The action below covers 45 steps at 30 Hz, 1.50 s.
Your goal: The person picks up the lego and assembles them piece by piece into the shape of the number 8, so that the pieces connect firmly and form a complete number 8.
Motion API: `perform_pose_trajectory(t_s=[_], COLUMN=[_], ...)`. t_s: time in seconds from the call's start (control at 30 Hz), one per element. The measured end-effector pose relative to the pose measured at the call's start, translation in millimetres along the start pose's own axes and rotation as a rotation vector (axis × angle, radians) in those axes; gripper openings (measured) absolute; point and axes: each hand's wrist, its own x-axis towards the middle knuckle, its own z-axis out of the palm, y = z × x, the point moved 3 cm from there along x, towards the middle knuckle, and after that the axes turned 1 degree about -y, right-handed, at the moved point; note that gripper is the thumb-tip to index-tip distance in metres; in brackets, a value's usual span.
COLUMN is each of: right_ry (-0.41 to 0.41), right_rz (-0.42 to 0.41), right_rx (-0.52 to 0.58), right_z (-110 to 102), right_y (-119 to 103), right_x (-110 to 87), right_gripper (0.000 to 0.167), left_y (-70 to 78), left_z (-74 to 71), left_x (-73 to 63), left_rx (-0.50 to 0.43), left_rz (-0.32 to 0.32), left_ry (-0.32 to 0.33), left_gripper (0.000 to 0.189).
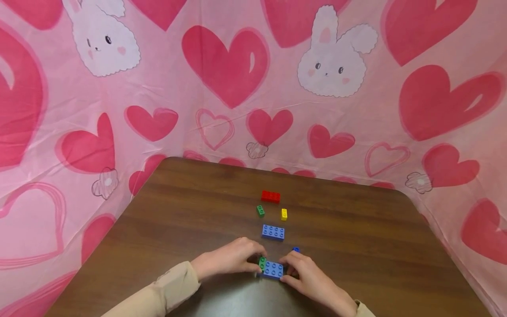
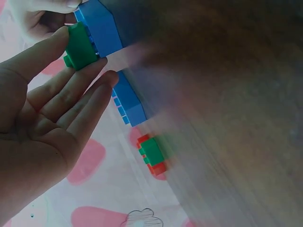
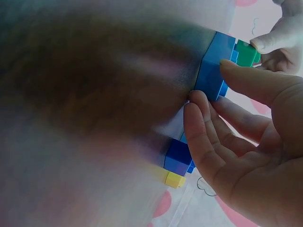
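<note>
Near the front of the table a light blue toy brick lies studs up, with a small green brick sitting on its left end. My left hand pinches the green brick between thumb and fingers; the left wrist view shows the green brick over the studs of the blue one. From the other side, my right hand holds the right end of the blue brick, its thumb and fingertips against the sides in the right wrist view. A small dark blue brick lies just beyond the right hand, partly covered by it.
Farther back on the brown table lie another light blue brick, a small green brick, a small yellow brick and a red brick. A pink cloth with hearts and rabbits hangs around the table.
</note>
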Motion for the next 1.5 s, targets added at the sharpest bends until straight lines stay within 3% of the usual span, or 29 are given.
perform_pose_trajectory(t_s=[0.17,0.43,1.17,1.33,1.5], right_ry=[0.0,-0.002,-0.01,0.026,0.113], right_rz=[-0.001,-0.013,-0.032,-0.057,-0.095], right_rx=[0.004,0.003,0.018,0.029,-0.005], right_z=[0.8,1.0,-2.1,-7.5,-17.1], right_y=[-0.7,0.9,1.5,1.6,1.5], right_x=[-1.1,0.1,-0.1,-2.4,-4.7], right_gripper=[0.028,0.026,0.028,0.027,0.024], left_y=[-2.6,-7.5,-7.7,-7.8,-8.0], left_z=[3.4,5.0,5.7,5.5,5.6], left_x=[-2.2,-3.7,-2.2,-1.6,-1.3], left_rx=[-0.032,-0.103,-0.094,-0.106,-0.099], left_rz=[-0.045,-0.049,-0.063,-0.059,-0.052], left_ry=[-0.01,-0.01,-0.015,-0.018,-0.021], left_gripper=[0.032,0.034,0.036,0.036,0.037])
